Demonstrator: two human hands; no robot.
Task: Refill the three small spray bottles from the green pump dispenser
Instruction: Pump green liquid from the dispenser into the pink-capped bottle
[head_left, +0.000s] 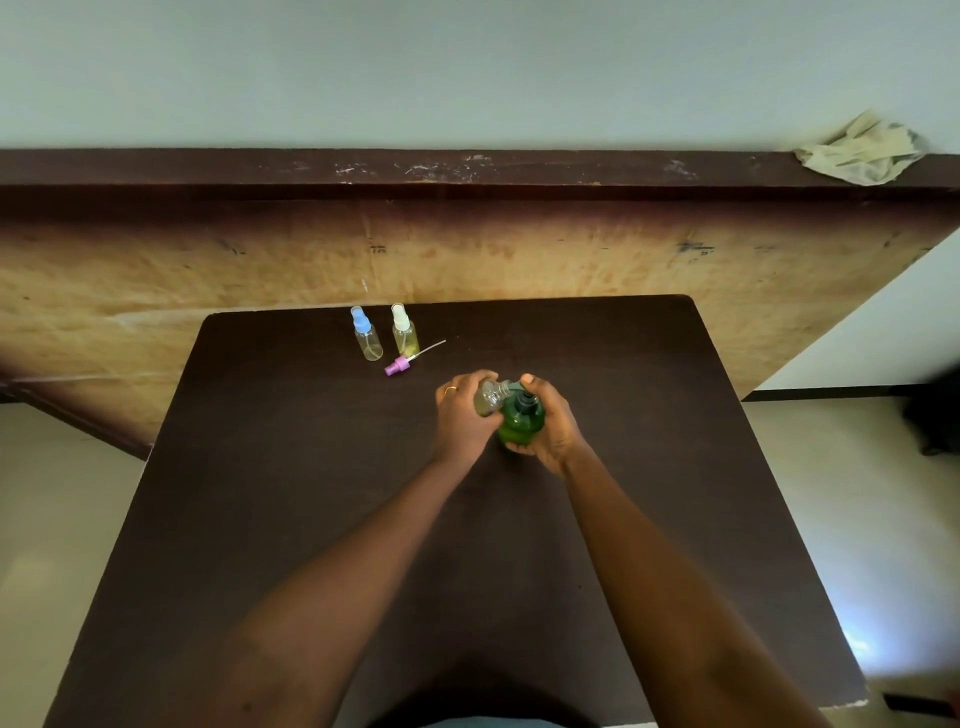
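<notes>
My right hand (551, 422) grips the green pump dispenser (521, 420) at the middle of the dark table (291, 519), thumb up by its dark pump top. My left hand (462, 413) holds a small clear spray bottle (490, 399) without its top, tilted with its open neck against the dispenser's spout. A pink spray top (399, 365) with its dip tube lies loose on the table behind. Two more small bottles stand upright at the far edge: one with a blue top (366, 335), one with a white top (404, 331) holding some yellowish liquid.
A wooden board (519, 249) with a dark ledge rises just behind the table. A crumpled cloth (862, 150) lies on the ledge at the far right. Light floor shows on both sides of the table.
</notes>
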